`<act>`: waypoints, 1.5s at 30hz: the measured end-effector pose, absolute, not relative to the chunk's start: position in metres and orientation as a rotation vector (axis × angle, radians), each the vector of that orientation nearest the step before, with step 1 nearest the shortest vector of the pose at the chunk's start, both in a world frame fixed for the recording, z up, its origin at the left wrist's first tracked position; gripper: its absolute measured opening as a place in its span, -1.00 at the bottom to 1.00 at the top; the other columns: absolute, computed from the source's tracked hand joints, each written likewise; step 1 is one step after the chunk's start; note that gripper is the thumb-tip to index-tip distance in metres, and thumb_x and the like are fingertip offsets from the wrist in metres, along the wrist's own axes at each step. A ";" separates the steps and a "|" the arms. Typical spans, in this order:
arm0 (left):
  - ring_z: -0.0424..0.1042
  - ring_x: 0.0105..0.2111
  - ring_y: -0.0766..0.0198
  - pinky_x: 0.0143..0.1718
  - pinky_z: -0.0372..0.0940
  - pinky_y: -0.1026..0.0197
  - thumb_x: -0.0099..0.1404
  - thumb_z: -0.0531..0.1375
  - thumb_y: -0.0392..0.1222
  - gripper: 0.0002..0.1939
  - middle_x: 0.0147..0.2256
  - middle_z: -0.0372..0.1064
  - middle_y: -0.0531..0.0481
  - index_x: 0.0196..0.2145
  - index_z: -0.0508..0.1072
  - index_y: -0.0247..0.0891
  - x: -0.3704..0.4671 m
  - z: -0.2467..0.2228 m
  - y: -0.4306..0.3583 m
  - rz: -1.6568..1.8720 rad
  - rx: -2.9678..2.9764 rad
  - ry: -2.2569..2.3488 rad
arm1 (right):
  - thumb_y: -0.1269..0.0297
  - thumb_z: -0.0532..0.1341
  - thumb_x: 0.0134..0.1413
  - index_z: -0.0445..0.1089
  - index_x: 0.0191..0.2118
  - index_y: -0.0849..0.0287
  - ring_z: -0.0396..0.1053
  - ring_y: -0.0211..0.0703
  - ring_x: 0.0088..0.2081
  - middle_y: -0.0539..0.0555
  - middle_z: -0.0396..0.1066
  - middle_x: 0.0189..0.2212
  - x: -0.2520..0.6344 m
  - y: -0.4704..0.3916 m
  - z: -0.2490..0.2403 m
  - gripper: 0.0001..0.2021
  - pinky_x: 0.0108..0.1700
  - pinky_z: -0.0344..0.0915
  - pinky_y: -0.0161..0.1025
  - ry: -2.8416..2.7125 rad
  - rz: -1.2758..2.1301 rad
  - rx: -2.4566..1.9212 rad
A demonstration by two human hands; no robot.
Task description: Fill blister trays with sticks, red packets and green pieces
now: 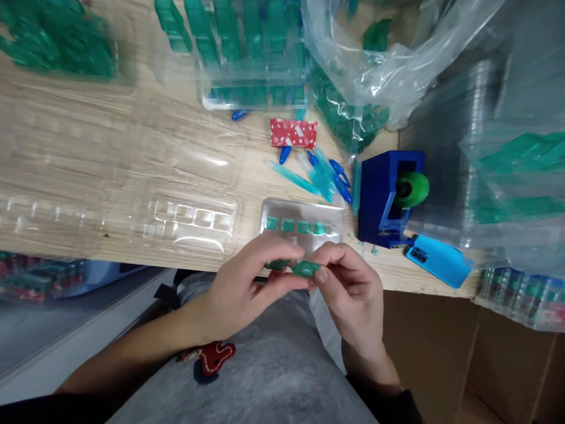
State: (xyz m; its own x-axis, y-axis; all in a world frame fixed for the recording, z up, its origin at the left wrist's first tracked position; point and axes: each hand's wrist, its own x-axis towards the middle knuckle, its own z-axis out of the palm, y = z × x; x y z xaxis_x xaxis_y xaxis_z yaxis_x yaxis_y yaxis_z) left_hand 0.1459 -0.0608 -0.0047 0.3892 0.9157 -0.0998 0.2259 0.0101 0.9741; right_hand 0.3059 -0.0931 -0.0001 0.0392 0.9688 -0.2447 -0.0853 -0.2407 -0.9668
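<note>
My left hand [242, 285] and my right hand [351, 282] meet near the table's front edge. Between their fingertips is a small translucent green plastic piece [305, 269], pinched from both sides. More green shows under my left fingers; whether it belongs to the same piece I cannot tell. Just beyond my fingers lies a small clear plastic tray [304, 206], with several small green square pieces [288, 225] in a row in it. My hands cover the tray's near side.
Clear blister trays [194, 159] cover the table's left. Beyond stand green pieces in a clear container [253, 103]. A red packet [293, 133], blue and turquoise pen-like parts [324, 176], a blue tape dispenser [375, 200], a plastic bag [375, 88] and a blue phone [439, 259] lie rightward.
</note>
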 end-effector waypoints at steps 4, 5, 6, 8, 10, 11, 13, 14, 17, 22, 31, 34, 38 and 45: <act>0.51 -0.25 0.27 -0.17 0.47 0.22 0.33 0.15 -0.29 -0.84 -0.27 0.51 0.00 -0.22 0.51 -0.12 0.143 -0.004 -0.060 0.656 1.745 1.068 | 0.47 0.18 0.16 0.36 -0.29 0.11 0.35 -0.30 -0.36 -0.03 0.37 -0.40 0.305 -0.095 0.001 -0.89 -0.31 0.38 -0.32 -1.170 1.228 -1.398; 0.51 -0.24 0.26 -0.16 0.47 0.21 0.33 0.15 -0.30 -0.83 -0.26 0.51 0.00 -0.20 0.51 -0.12 0.143 -0.003 -0.061 0.666 1.764 1.073 | 0.49 0.18 0.16 0.36 -0.27 0.10 0.38 -0.27 -0.28 -0.01 0.38 -0.34 0.304 -0.096 0.002 -0.87 -0.23 0.40 -0.27 -1.234 1.170 -1.396; 0.51 -0.25 0.27 -0.18 0.47 0.22 0.33 0.15 -0.29 -0.84 -0.27 0.51 0.01 -0.19 0.50 -0.12 0.143 -0.003 -0.061 0.691 1.769 1.091 | 0.51 0.18 0.15 0.36 -0.25 0.10 0.39 -0.23 -0.21 0.02 0.39 -0.29 0.304 -0.097 0.002 -0.85 -0.16 0.40 -0.22 -1.296 1.102 -1.396; 0.51 -0.32 0.29 -0.28 0.47 0.26 0.33 0.18 -0.20 -0.92 -0.33 0.51 0.04 -0.27 0.49 -0.12 0.145 -0.001 -0.063 0.729 1.767 1.166 | 0.55 0.19 0.13 0.36 -0.23 0.10 0.39 -0.18 -0.12 0.05 0.39 -0.20 0.302 -0.098 0.002 -0.81 -0.07 0.40 -0.14 -1.380 0.966 -1.406; 0.50 -0.38 0.30 -0.35 0.46 0.26 0.32 0.20 -0.14 -0.90 -0.40 0.48 0.05 -0.36 0.46 -0.14 0.147 0.000 -0.063 0.740 1.772 1.219 | 0.58 0.19 0.11 0.34 -0.23 0.09 0.40 -0.17 -0.11 0.06 0.40 -0.17 0.301 -0.100 0.002 -0.79 -0.07 0.41 -0.14 -1.403 0.889 -1.413; 0.50 -0.38 0.30 -0.35 0.46 0.26 0.32 0.20 -0.15 -0.90 -0.40 0.48 0.06 -0.37 0.45 -0.15 0.148 0.001 -0.063 0.741 1.778 1.223 | 0.59 0.19 0.11 0.34 -0.23 0.09 0.41 -0.18 -0.11 0.07 0.40 -0.15 0.300 -0.101 0.002 -0.78 -0.08 0.42 -0.15 -1.399 0.881 -1.409; 0.50 -0.35 0.30 -0.32 0.45 0.26 0.33 0.18 -0.22 -0.95 -0.37 0.49 0.05 -0.31 0.44 -0.16 0.149 0.001 -0.062 0.735 1.806 1.188 | 0.60 0.19 0.11 0.33 -0.21 0.10 0.42 -0.18 -0.10 0.08 0.42 -0.13 0.300 -0.102 0.001 -0.77 -0.07 0.43 -0.16 -1.397 0.885 -1.398; 0.50 -0.33 0.31 -0.30 0.45 0.27 0.34 0.16 -0.26 -0.93 -0.35 0.49 0.04 -0.27 0.44 -0.16 0.150 0.001 -0.062 0.731 1.826 1.175 | 0.60 0.19 0.11 0.34 -0.20 0.10 0.42 -0.18 -0.09 0.08 0.42 -0.12 0.300 -0.103 0.000 -0.76 -0.06 0.43 -0.16 -1.414 0.878 -1.400; 0.51 -0.28 0.29 -0.27 0.44 0.28 0.36 0.09 -0.33 -0.84 -0.30 0.49 0.00 -0.17 0.43 -0.18 0.151 0.002 -0.062 0.703 1.957 1.171 | 0.60 0.19 0.10 0.34 -0.20 0.09 0.43 -0.19 -0.12 0.07 0.43 -0.16 0.299 -0.103 -0.002 -0.76 -0.10 0.45 -0.16 -1.510 0.784 -1.431; 0.47 -0.41 0.30 -0.39 0.39 0.28 0.33 0.08 -0.38 -0.82 -0.40 0.48 0.02 -0.20 0.45 -0.22 0.153 0.005 -0.062 0.687 2.330 1.196 | 0.58 0.19 0.11 0.34 -0.22 0.07 0.44 -0.16 -0.20 0.07 0.44 -0.21 0.301 -0.104 -0.004 -0.77 -0.22 0.46 -0.16 -1.608 0.670 -1.481; 0.40 -0.48 0.35 -0.48 0.31 0.31 0.30 0.02 -0.34 -0.83 -0.50 0.37 0.09 -0.39 0.33 -0.16 0.158 0.011 -0.059 0.650 2.043 1.293 | 0.56 0.16 0.13 0.26 -0.27 0.08 0.40 -0.19 -0.17 0.04 0.40 -0.24 0.300 -0.106 -0.001 -0.81 -0.15 0.42 -0.18 -1.443 0.819 -1.503; 0.40 -0.47 0.37 -0.47 0.30 0.33 0.29 0.04 -0.36 -0.86 -0.47 0.38 0.11 -0.36 0.31 -0.17 0.157 0.012 -0.059 0.672 1.956 1.264 | 0.58 0.15 0.12 0.26 -0.27 0.09 0.38 -0.21 -0.17 0.03 0.38 -0.23 0.302 -0.105 0.000 -0.80 -0.13 0.39 -0.20 -1.444 0.839 -1.493; 0.41 -0.44 0.34 -0.45 0.30 0.30 0.30 0.06 -0.35 -0.86 -0.47 0.40 0.09 -0.38 0.34 -0.17 0.157 0.015 -0.057 0.697 1.990 1.264 | 0.52 0.19 0.13 0.27 -0.18 0.09 0.33 -0.18 -0.08 0.06 0.34 -0.16 0.308 -0.107 0.002 -0.80 -0.05 0.35 -0.17 -1.386 1.046 -1.420; 0.38 -0.50 0.33 -0.50 0.27 0.29 0.26 0.06 -0.38 -0.83 -0.50 0.39 0.08 -0.42 0.36 -0.16 0.161 0.015 -0.056 0.746 2.056 1.129 | 0.59 0.14 0.09 0.23 -0.32 0.11 0.31 -0.24 -0.19 0.01 0.32 -0.25 0.305 -0.106 0.004 -0.80 -0.18 0.30 -0.25 -1.313 1.090 -1.468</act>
State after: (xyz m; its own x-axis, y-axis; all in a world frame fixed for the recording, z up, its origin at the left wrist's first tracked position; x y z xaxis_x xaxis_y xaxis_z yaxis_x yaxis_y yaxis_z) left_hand 0.1611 -0.0556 0.0153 0.4628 0.8716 0.1613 0.4906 -0.4034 0.7724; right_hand 0.3050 -0.1065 0.0041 0.0637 0.9961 -0.0609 0.2431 -0.0747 -0.9671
